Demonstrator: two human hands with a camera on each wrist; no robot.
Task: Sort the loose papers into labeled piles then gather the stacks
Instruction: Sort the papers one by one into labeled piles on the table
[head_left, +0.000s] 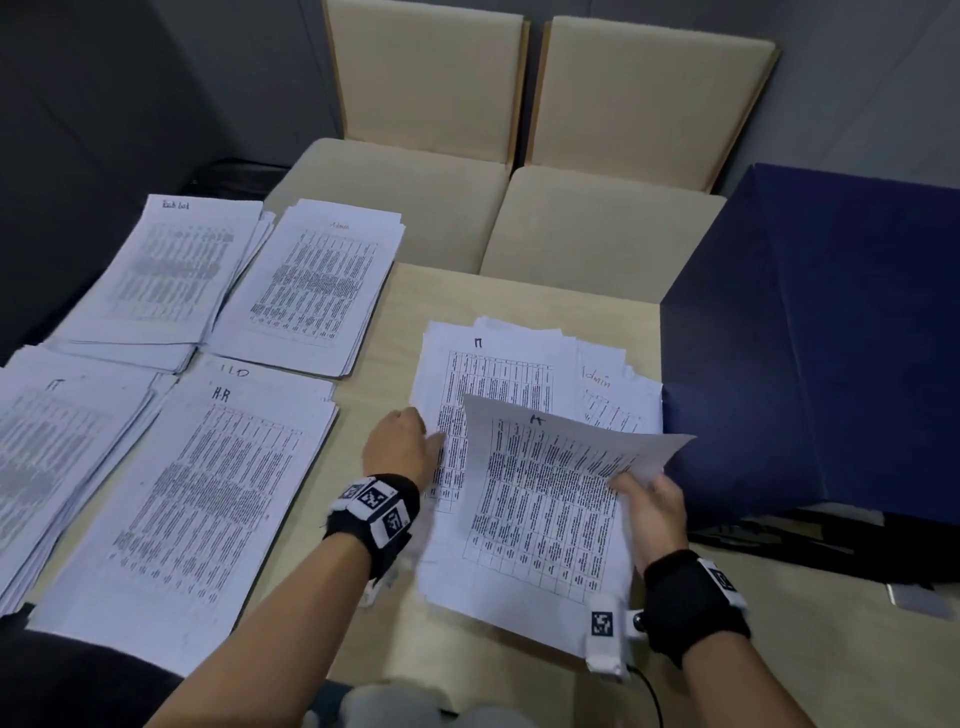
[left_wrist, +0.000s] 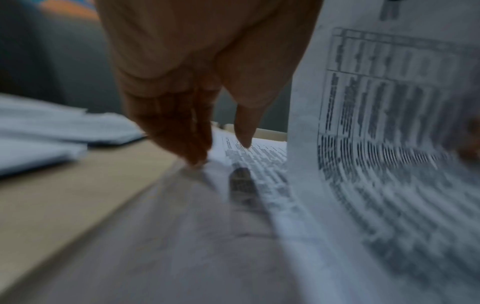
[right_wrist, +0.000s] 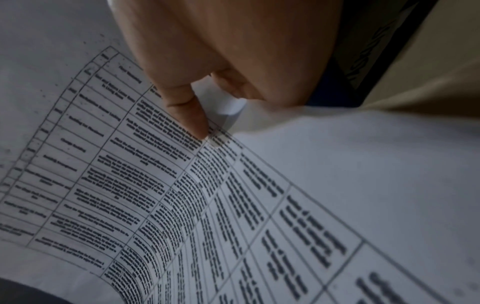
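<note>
Four labelled piles lie at the left: "Tech list" (head_left: 171, 270), "Admin" (head_left: 317, 280), "IT" (head_left: 57, 467) and "HR" (head_left: 208, 499). A loose pile (head_left: 488, 364) sits mid-table with an "IT" sheet on top and an "Admin" sheet (head_left: 613, 395) fanned out to its right. My right hand (head_left: 631, 486) pinches the right edge of one printed table sheet (head_left: 545, 509), which curls up off the loose pile; the thumb (right_wrist: 200, 127) presses on its printed face. My left hand (head_left: 431, 444) touches the loose pile's left side with straight fingertips (left_wrist: 196, 158).
A dark blue board (head_left: 810, 338) stands propped at the right, touching the loose pile's far corner, with a black device (head_left: 779, 545) beneath it. Two beige chairs (head_left: 498, 208) stand behind the wooden table (head_left: 384, 597). A cable trails from my right wrist.
</note>
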